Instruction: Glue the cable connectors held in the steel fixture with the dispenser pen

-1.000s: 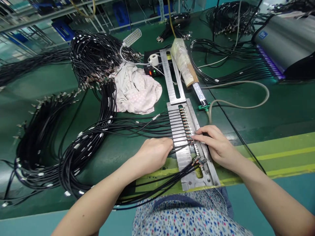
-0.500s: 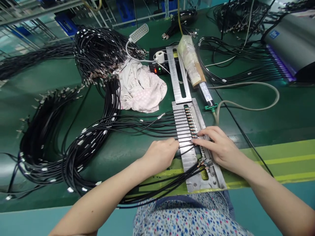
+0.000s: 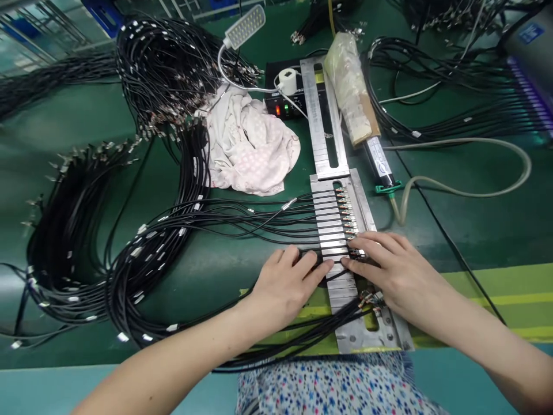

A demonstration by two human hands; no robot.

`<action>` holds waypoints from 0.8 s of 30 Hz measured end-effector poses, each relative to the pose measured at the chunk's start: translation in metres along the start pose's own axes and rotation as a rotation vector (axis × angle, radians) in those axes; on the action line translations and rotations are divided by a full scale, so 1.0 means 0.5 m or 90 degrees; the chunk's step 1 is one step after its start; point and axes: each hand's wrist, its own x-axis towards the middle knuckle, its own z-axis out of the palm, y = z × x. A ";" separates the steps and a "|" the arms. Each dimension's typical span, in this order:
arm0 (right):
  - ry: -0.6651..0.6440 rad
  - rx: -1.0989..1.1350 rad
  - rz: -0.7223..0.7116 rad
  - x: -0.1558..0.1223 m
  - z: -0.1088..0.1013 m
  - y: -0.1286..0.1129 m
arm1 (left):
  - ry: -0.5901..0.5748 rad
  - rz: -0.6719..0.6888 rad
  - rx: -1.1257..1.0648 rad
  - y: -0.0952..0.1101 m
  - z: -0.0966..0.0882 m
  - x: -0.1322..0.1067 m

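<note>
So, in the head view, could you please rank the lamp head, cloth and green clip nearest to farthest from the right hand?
1. Green clip: beyond the right hand.
2. Cloth: left of the clip.
3. Lamp head: beyond the cloth.

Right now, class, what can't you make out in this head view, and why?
All in the head view:
- Part of the metal fixture: hidden beneath the right hand.
- Rest of the grey machine: cut off by the right edge.
- Writing on the syringe label: too small and blurred.
</note>
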 end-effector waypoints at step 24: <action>0.258 0.248 0.103 -0.044 0.038 0.040 | -0.076 -0.069 -0.101 0.011 -0.054 0.011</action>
